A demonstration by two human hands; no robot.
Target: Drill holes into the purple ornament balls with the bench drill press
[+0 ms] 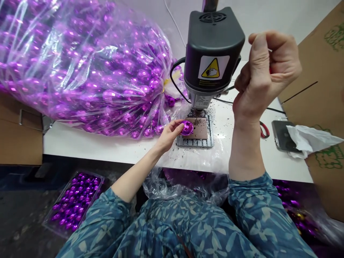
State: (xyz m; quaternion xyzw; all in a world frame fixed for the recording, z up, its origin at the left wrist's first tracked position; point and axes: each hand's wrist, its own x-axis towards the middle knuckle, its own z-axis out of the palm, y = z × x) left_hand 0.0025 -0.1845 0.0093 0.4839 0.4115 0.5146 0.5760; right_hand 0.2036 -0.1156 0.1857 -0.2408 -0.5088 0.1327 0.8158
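My left hand pinches a shiny purple faceted ball at the left side of a small brown board. That board lies on a grey slotted metal base strewn with dark shavings. Above it stands a black drill press with a yellow warning label. Raised at the right of the machine, my right hand is closed around something red, mostly hidden by the fingers, beside the machine's lever.
A big clear bag of purple balls fills the left of the white table. Right are red-handled scissors, a phone, tissue and cardboard. A tray of balls sits low left.
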